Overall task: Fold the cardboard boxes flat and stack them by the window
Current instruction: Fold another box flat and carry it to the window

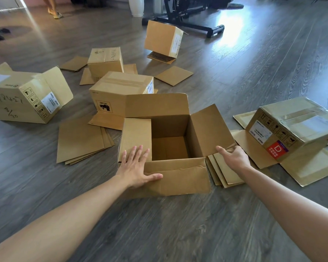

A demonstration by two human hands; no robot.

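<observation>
While left hand (135, 167) presses, square corrugated open box (170, 146), matte brown

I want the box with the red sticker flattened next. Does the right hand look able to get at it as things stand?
Probably yes. The right hand grips a flap of the open box, and the box with the red sticker sits just beyond on the floor; only flat cardboard lies between them.

A home: wood-look floor (235, 91), exercise machine (187, 17) (black-framed).
</observation>
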